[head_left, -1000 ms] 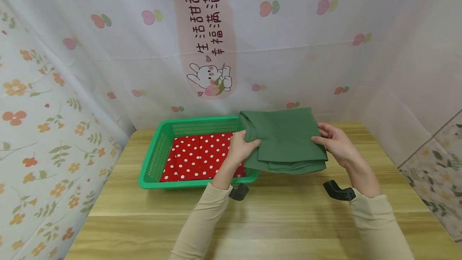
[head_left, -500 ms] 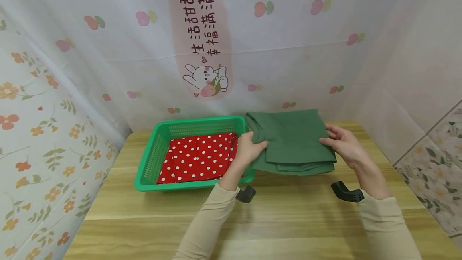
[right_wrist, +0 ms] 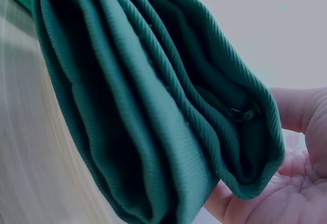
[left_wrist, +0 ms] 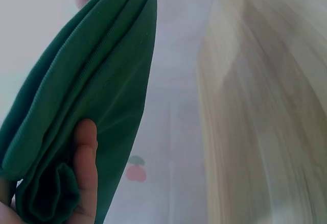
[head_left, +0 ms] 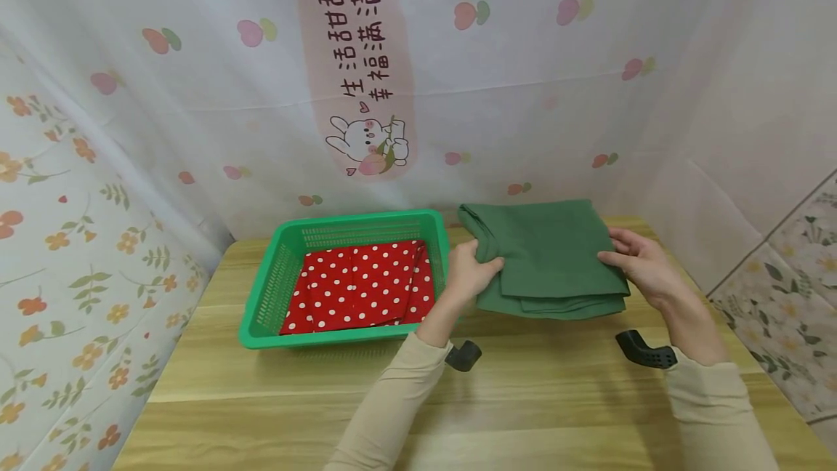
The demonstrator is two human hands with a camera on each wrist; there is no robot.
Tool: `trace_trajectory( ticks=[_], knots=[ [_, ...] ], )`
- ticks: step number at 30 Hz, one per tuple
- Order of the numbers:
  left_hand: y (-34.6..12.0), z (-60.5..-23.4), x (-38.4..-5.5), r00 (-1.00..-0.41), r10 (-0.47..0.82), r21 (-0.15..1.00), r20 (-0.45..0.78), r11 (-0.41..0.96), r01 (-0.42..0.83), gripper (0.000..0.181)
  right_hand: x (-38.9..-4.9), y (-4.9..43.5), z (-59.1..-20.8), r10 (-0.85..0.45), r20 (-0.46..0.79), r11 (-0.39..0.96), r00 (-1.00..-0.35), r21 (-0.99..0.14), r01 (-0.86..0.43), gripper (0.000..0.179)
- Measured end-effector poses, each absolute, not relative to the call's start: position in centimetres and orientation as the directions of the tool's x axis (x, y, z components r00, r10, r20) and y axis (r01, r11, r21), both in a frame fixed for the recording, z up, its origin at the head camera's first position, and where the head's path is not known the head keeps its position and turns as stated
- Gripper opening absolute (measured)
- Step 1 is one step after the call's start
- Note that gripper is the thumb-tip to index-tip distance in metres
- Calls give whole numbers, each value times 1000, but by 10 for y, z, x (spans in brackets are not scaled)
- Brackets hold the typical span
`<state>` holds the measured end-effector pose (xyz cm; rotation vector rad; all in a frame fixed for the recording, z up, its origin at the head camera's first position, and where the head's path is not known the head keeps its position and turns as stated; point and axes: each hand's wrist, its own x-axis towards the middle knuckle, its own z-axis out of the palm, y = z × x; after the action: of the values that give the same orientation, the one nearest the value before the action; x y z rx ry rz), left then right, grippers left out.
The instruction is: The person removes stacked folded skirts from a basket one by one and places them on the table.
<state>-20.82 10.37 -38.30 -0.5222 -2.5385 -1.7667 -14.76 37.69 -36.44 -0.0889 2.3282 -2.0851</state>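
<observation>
Folded rectangular green twill cloth (head_left: 556,253), prob. soft, light & apt to unfold, is held above the wood-grain table (head_left: 536,405) beside the green rectangular plastic basket (head_left: 327,339) near me, L hand (head_left: 472,271) & R hand (head_left: 644,265) pinching opp. ends, best gripped w/ all layers together.

You can pass over the near table (head_left: 556,413); the basket (head_left: 346,340) left of the cloth (head_left: 556,249) and the curtain (head_left: 536,115) behind block you.

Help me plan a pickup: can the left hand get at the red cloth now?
Probably not yet: the left hand holds the green cloth, though nothing covers the red cloth in the open basket.
</observation>
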Motion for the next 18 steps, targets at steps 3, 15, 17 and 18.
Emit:
trace_trajectory(
  ticks=[3, 15, 17, 18],
  knots=[
    [111, -383, -206, -945, 261, 899, 196, 337, 279, 9, -145, 384, -365, -42, 20, 99, -999, -995, -24, 50],
    [136, -394, -201, -949, 274, 935, 160, 267, 234, 9, -140, 405, -375, -37, 28, 46, -999, -998, -30, 28],
    [139, -398, -200, -946, 277, 934, 168, 264, 243, 8, -139, 408, -378, -37, 23, 34, -999, -999, -24, 27],
    [140, -401, -200, -945, 278, 933, 172, 262, 247, 7, -139, 409, -380, -37, 19, 29, -999, -999, -20, 26]
  ],
)
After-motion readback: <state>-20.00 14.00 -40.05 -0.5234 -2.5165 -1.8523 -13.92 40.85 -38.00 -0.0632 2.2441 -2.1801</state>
